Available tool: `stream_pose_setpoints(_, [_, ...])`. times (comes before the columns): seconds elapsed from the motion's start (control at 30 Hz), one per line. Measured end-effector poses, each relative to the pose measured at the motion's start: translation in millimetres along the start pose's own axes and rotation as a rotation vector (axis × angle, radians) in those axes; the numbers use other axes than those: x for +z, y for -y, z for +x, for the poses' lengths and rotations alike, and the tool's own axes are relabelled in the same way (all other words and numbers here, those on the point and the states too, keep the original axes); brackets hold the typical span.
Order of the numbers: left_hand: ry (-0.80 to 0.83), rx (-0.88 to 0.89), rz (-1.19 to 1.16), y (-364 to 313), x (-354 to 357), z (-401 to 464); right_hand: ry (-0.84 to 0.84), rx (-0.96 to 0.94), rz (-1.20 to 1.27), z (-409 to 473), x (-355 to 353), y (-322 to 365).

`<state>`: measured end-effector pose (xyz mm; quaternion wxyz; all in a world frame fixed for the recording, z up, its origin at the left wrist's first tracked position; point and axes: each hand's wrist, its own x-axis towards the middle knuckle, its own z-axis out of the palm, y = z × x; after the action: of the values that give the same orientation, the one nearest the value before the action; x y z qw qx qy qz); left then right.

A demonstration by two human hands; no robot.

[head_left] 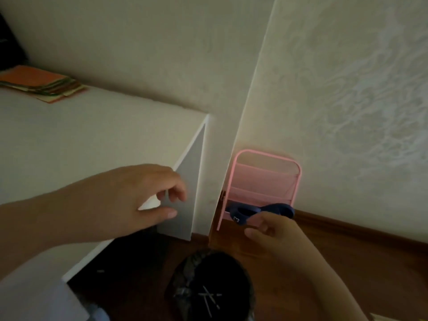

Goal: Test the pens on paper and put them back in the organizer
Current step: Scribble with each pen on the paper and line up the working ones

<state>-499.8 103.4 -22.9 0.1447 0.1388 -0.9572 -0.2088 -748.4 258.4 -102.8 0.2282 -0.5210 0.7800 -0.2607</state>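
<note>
Above the white desk's (pixel 92 144) corner, the left hand (pixel 129 200) hovers with loosely curled fingers, holding nothing; at four o'clock the right hand (pixel 273 230) hangs equally empty. No pens, test paper or organizer show, so I judge testing hasn't begun: locating them comes next. Colored sheets (pixel 44 84) lie at ten o'clock; pink rack (pixel 264 181) against the wall.

A narrow gap separates the white desk (pixel 92 140) from the wall (pixel 347 89).

Two hands (pixel 129 200), one white desk (pixel 92 140), one pink rack (pixel 264 181), one black bin (pixel 213 286), one paper stack (pixel 41 84).
</note>
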Motion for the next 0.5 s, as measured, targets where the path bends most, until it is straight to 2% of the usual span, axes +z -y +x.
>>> stream_pose_setpoints(0.07, [-0.081, -0.098, -0.027, 15.7, -11.3, -16.2, -0.001, -0.129, 0.054, 4.7, -5.3, 31.7])
stream_pose_setpoints(0.17, [-0.051, -0.223, 0.178, 43.0, -45.0, -63.5, 0.034, -0.348, 0.160, 20.2, -2.9, 91.5])
stream_pose_setpoints(0.2, [-0.083, -0.251, 0.197, 47.9, -48.1, -71.0, 0.079, -0.416, 0.148, 15.1, -7.3, 105.6])
stream_pose_setpoints(0.23, [-0.180, -0.386, 0.179, 50.9, -75.1, -115.8, 0.176, -0.543, 0.158, 28.6, 12.4, 147.2])
stream_pose_setpoints(0.27, [-0.266, -0.428, 0.207, 49.4, -92.6, -145.0, 0.247, -0.602, 0.144, 38.2, 25.9, 179.4])
stream_pose_setpoints(0.3, [-0.242, -0.410, 0.208, 48.9, -98.0, -149.1, 0.232, -0.607, 0.152, 36.3, 23.4, 186.5])
stream_pose_setpoints(0.4, [-0.180, -0.528, 0.201, 42.9, -117.8, -185.2, 0.321, -0.799, 0.044, 51.0, 52.2, 233.9])
stream_pose_setpoints(0.5, [-0.302, -0.685, 0.195, 56.5, -126.4, -252.9, 0.469, -0.891, -0.069, 61.9, 101.7, 306.2])
